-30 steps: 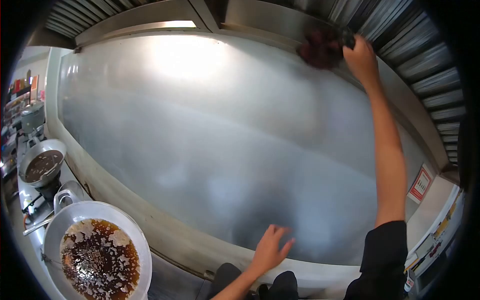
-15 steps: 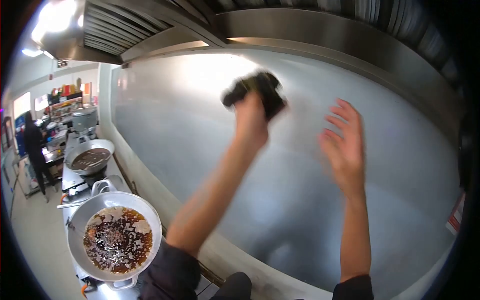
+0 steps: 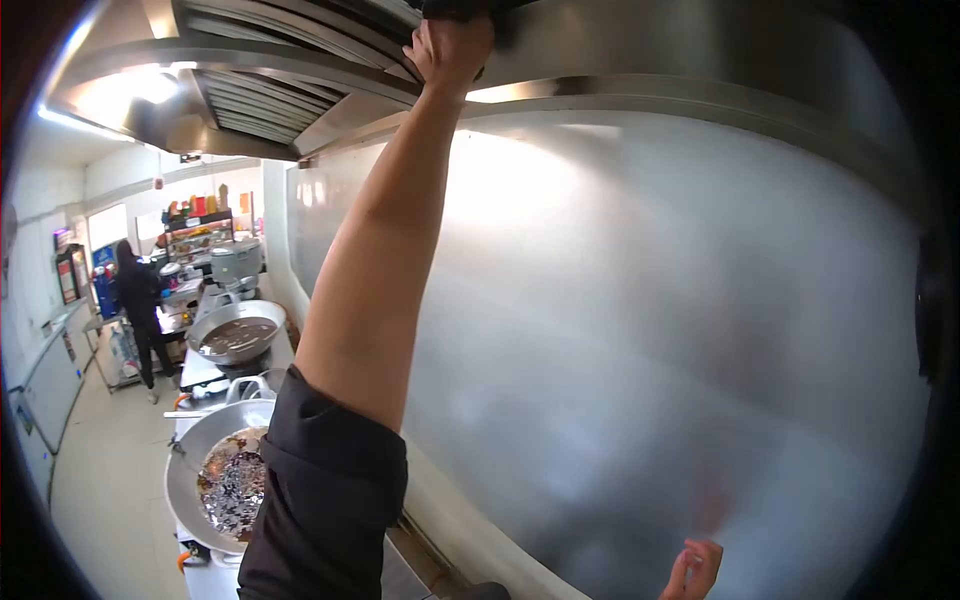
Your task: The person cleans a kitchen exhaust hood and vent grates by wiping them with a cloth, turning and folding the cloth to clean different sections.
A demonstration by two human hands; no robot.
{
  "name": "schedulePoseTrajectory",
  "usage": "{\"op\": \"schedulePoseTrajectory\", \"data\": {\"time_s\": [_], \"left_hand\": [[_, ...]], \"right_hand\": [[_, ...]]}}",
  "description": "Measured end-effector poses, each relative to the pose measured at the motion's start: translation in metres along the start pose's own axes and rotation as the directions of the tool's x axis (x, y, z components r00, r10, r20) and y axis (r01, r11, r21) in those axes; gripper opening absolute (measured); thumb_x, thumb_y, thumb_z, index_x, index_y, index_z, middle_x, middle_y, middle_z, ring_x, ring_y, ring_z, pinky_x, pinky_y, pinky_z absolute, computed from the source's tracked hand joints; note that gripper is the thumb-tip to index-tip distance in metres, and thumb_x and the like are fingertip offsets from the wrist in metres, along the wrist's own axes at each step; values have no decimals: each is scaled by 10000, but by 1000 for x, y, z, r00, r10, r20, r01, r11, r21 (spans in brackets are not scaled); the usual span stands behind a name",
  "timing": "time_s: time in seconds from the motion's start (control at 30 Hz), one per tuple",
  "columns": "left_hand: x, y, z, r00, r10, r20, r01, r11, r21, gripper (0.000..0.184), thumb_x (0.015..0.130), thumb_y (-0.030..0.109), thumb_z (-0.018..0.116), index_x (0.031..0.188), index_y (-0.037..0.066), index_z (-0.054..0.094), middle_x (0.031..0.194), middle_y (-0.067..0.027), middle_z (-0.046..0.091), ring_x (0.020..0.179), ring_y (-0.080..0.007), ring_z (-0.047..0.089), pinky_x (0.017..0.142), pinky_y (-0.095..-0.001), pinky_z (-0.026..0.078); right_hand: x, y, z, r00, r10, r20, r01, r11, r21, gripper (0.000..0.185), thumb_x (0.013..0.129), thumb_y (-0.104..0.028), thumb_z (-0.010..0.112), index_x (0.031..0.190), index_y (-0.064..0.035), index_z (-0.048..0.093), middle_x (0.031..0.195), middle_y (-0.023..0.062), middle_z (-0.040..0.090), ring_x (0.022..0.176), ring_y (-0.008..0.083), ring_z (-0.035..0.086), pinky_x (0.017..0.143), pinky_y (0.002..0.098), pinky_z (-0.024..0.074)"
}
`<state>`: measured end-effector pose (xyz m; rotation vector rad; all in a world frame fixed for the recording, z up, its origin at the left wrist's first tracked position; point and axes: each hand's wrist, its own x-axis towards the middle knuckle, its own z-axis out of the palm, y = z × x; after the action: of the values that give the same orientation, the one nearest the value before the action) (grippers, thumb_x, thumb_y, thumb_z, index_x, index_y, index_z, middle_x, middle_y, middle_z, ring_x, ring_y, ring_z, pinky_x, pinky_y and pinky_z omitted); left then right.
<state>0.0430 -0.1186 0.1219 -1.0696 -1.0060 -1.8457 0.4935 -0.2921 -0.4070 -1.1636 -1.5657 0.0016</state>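
High up at the metal exhaust hood (image 3: 640, 50), my left hand (image 3: 452, 48) grips a dark bundled cloth (image 3: 460, 8), which is partly cut off by the top edge. My left arm stretches up across the view. At the lower right, my right hand (image 3: 692, 568) hangs in front of the smooth grey wall panel (image 3: 620, 330), partly out of frame. Its fingers are loosely curled, with a gap at the thumb and nothing visible in them.
On the counter at left stands a large wok (image 3: 185, 480) of bubbling brown oil, partly hidden by my sleeve. Behind it are a second wok (image 3: 280, 318) with dark liquid and a large pot (image 3: 235, 260). A person in dark clothes (image 3: 140, 300) stands farther back.
My left hand has risen with the cloth from the wall panel to the hood. My right hand has dropped to the bottom edge. The view has turned slightly left and up.
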Motion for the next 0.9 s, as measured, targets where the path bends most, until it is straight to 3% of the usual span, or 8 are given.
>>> {"op": "schedulePoseTrajectory", "data": {"time_s": [0.07,0.17,0.27,0.37,0.47,0.67,0.77,0.9], "left_hand": [[4,-15,-5,969,247,-21,-240,955,175,307,902,323,599,1087,103,708,956,-221,710,958,-423,671,871,-505,509],[8,7,-12,874,469,-124,-486,844,-229,294,899,271,600,1106,86,698,999,-235,699,982,-450,651,871,-506,502],[15,7,-8,986,89,141,-89,996,-10,273,901,213,592,1114,69,685,1070,-235,686,1035,-448,635,873,-487,504],[10,-3,-6,918,378,-123,-395,903,-172,263,897,190,596,1105,50,675,1060,-235,684,1020,-438,639,855,-474,511],[36,-39,10,863,488,-132,-505,838,-204,262,888,200,605,1088,45,673,1022,-227,686,992,-427,644,834,-476,510],[25,-21,-28,936,87,-341,-203,925,-322,182,836,102,601,976,28,689,972,-178,696,956,-413,632,816,-487,493],[51,-22,-39,633,669,-389,-614,740,275,198,794,70,589,952,13,694,918,-164,706,917,-413,639,803,-495,497],[46,-35,7,929,173,-326,-207,976,-70,270,727,30,553,934,21,726,983,-177,726,946,-401,682,812,-502,511]], "right_hand": [[-17,15,8,994,107,24,-109,987,115,173,974,-93,606,1116,-2,642,1091,123,568,1005,241,553,896,358,468],[-28,19,25,993,102,54,-111,974,198,183,984,-110,600,1128,-5,639,1101,106,557,1009,210,548,881,325,477],[-36,14,42,983,139,117,-166,950,264,195,989,-121,599,1144,-9,634,1136,95,541,1023,196,548,882,309,480],[-44,28,46,976,158,151,-197,938,287,205,986,-118,606,1160,-13,629,1168,91,525,1034,188,546,884,302,482],[-62,48,40,968,197,154,-232,937,261,217,979,-112,617,1180,-32,626,1148,79,530,1010,173,546,869,293,482],[-98,74,1,864,481,148,-502,802,324,232,971,-92,623,1201,-65,627,1086,57,546,955,153,546,846,282,479],[-114,90,-4,898,432,81,-437,856,275,262,967,-71,617,1228,-94,623,1006,34,549,888,137,540,810,285,479],[-119,101,-7,928,356,109,-371,912,174,266,964,-62,610,1229,-85,623,931,22,543,830,132,537,762,287,478]]}}
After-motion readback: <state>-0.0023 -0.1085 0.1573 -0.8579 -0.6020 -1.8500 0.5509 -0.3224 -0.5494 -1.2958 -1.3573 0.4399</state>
